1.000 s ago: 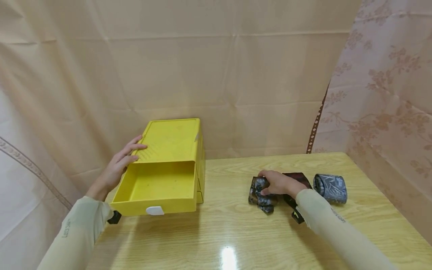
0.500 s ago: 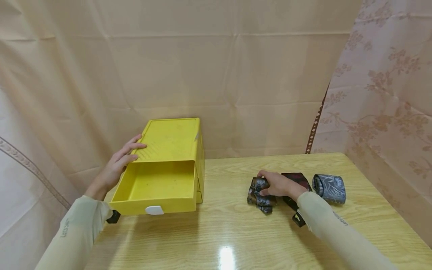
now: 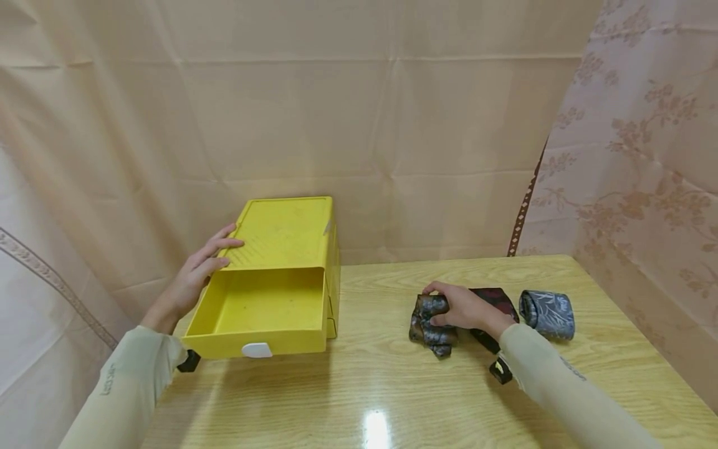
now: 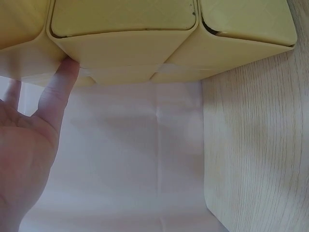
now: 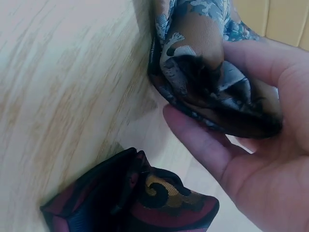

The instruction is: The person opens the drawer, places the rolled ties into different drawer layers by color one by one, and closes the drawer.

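My left hand (image 3: 193,274) rests on the left side and top edge of a yellow drawer cabinet (image 3: 286,227), its fingers fairly straight. The cabinet's top drawer (image 3: 288,342) is pulled out and has a white handle; nothing lies in it. In the left wrist view, two fingers touch the cabinet's yellow wall (image 4: 125,50). On the right, my right hand (image 3: 468,308) grips a rolled dark floral cloth (image 3: 434,330) low over the table. In the right wrist view, thumb and fingers pinch the folded cloth (image 5: 198,43), which shows brown and grey-blue flowers with black edges.
Behind the right hand lies a folded maroon-and-black cloth (image 3: 496,299), with a gold swirl seen in the right wrist view. A rolled blue-grey leaf-patterned cloth (image 3: 548,315) sits farther right. Curtains (image 3: 381,125) hang behind the wooden table (image 3: 370,380).
My right hand has shifted slightly left with the dark floral cloth in its grip. The left hand, cabinet and drawer stay as they were.
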A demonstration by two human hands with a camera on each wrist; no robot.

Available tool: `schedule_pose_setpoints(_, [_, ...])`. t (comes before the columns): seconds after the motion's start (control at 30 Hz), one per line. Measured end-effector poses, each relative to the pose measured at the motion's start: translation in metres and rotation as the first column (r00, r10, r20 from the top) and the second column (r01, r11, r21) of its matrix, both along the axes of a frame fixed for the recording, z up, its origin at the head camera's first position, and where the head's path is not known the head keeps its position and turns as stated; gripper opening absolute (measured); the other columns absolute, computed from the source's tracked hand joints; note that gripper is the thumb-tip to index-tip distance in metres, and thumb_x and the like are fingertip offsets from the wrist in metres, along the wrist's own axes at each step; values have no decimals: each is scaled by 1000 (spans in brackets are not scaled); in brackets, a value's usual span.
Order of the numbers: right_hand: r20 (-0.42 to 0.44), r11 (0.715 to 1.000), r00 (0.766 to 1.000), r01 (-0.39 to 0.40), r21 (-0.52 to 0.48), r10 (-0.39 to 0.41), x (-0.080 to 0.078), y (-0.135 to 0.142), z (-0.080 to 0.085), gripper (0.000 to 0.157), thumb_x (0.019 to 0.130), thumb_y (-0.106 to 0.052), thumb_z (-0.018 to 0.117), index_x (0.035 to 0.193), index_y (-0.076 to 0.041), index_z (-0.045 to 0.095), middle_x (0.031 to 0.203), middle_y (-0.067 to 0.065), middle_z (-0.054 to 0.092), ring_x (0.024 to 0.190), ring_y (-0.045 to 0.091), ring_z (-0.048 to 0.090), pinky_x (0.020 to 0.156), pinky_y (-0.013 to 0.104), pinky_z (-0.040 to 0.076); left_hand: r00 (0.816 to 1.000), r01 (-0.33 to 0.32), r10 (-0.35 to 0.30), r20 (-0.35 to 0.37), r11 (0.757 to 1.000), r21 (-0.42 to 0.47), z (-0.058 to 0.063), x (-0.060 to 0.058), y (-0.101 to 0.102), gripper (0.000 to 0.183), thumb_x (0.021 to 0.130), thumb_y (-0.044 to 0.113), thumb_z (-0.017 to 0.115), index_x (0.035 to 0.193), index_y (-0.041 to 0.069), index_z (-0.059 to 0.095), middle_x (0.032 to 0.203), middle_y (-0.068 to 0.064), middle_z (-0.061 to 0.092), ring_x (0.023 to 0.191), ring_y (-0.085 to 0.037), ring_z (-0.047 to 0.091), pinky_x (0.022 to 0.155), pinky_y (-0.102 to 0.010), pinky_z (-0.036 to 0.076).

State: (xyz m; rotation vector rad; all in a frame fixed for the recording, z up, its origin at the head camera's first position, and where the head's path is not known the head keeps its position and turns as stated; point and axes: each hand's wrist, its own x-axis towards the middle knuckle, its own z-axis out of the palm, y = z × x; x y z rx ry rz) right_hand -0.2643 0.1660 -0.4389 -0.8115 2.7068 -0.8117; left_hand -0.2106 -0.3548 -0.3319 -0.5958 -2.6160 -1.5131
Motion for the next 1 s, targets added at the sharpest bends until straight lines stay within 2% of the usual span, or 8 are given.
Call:
schedule_pose_setpoints(0.2, [10, 997, 999, -45, -64, 45, -2, 1, -3, 44, 78, -17, 78, 116, -17, 56, 109, 3, 59, 96, 21, 55, 80, 41, 45, 1000, 5, -5, -2, 1000, 0, -1, 0, -1, 37, 103, 21, 37, 137, 11, 46, 158, 7, 12, 143, -21, 10, 101, -35, 28])
schedule_pose_setpoints(0.33, [37, 994, 997, -62, -90, 66, -2, 0, -1, 41, 78, -15, 77, 114, -18, 56, 110, 1, 58, 95, 18, 53, 78, 37, 45, 1000, 7, -7, -2, 1000, -2, 0, 0, -1, 37, 103, 22, 37, 137, 11, 46, 158, 8, 11, 143, -21, 10, 101, -32, 28])
schedule_pose_setpoints(0.47, [56, 989, 994, -92, -116, 99, 0, -1, 4, 46, 80, -15, 76, 120, -17, 55, 116, 5, 57, 99, 21, 54, 76, 36, 47, 1000, 3, -3, 6, 1000, 3, 0, 1, -1, 37, 103, 22, 38, 137, 12, 47, 158, 9, 12, 143, -21, 11, 98, -24, 31])
schedule_pose_setpoints(0.7, [99, 984, 988, -99, -147, 114, 4, -3, 14, 52, 81, -16, 75, 128, -20, 53, 126, 7, 53, 105, 22, 54, 79, 38, 47, 1000, 16, -16, 3, 1000, 21, 0, 0, -1, 37, 103, 21, 37, 137, 10, 47, 158, 8, 11, 142, -24, 11, 95, -16, 33])
schedule_pose_setpoints(0.8, [105, 986, 989, -92, -137, 107, 3, -2, 16, 52, 81, -18, 76, 128, -20, 53, 123, 5, 55, 106, 22, 54, 82, 40, 46, 1000, 19, -19, -1, 1000, 21, 1, 1, 0, 37, 103, 20, 37, 137, 10, 46, 158, 8, 11, 143, -23, 10, 99, -22, 31])
schedule_pose_setpoints(1.0, [168, 985, 983, -53, -166, 81, 6, -2, 24, 53, 81, -21, 77, 129, -15, 56, 122, 4, 57, 110, 23, 53, 88, 45, 44, 1000, 12, -12, 1, 1000, 9, 0, 1, 0, 37, 103, 21, 37, 137, 11, 46, 158, 8, 11, 143, -21, 8, 104, -46, 25])
